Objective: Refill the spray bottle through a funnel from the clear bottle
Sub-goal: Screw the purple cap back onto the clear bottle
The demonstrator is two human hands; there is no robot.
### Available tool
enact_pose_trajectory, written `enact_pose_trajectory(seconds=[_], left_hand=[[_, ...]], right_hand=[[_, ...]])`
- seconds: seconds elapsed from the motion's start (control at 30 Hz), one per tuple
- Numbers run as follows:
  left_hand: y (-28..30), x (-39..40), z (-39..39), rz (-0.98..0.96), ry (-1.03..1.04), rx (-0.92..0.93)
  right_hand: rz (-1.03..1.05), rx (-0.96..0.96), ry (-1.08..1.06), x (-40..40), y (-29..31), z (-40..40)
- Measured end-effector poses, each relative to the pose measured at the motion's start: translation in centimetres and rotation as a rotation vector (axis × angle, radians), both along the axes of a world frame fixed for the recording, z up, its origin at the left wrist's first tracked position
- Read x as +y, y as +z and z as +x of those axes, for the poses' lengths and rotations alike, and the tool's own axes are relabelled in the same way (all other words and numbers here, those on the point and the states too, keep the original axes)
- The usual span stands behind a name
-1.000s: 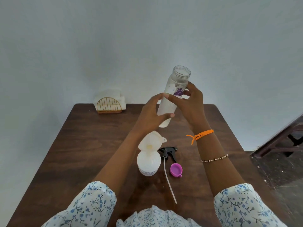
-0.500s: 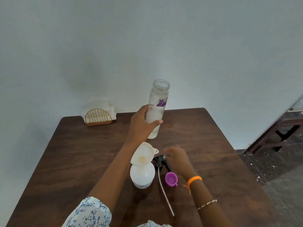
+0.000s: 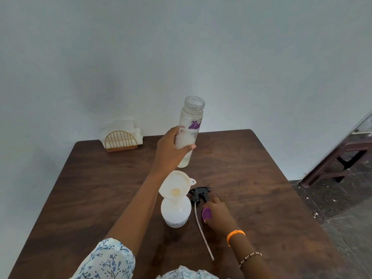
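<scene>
The left hand (image 3: 171,152) grips the clear bottle (image 3: 190,129) upright, just above the funnel (image 3: 174,185) in the spray bottle (image 3: 175,212). The right hand (image 3: 218,215) pinches the purple cap (image 3: 206,213) on the desk (image 3: 90,188). Best to tip slowly, mouth over the funnel

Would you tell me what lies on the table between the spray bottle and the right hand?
In the head view, the black trigger sprayer head with its long dip tube lies between the spray bottle and the right hand, which grips the purple cap.

Home dining corner: wooden table (image 3: 241,158), napkin holder (image 3: 121,141) (gold wire)
</scene>
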State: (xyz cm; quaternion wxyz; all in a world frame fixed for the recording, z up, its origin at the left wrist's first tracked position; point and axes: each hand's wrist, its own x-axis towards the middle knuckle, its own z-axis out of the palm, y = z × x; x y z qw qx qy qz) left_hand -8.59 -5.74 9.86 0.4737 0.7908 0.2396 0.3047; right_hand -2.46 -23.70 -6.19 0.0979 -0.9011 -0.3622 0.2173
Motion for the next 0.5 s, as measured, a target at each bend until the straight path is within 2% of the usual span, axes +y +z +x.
enact_pose_trajectory(seconds=[0.13, 0.2, 0.27, 0.4, 0.5], left_hand=[[0.2, 0.1, -0.2, 0.010, 0.015, -0.007], [0.4, 0.3, -0.3, 0.013, 0.021, -0.010], [0.6, 0.5, -0.5, 0.007, 0.031, -0.016], [1.0, 1.0, -0.8, 0.008, 0.072, -0.029], [1.6, 1.3, -0.9, 0.006, 0.099, -0.045]], right_hand=[[-0.013, -0.012, 0.016, 0.1, 0.1, -0.2], [0.054, -0.019, -0.013, 0.4, 1.2, 0.2], [0.193, -0.042, -0.056, 1.2, 3.8, 0.8], [0.532, -0.072, -0.106, 3.3, 12.8, 2.2], [0.823, -0.002, -0.122, 4.8, 19.2, 2.9]])
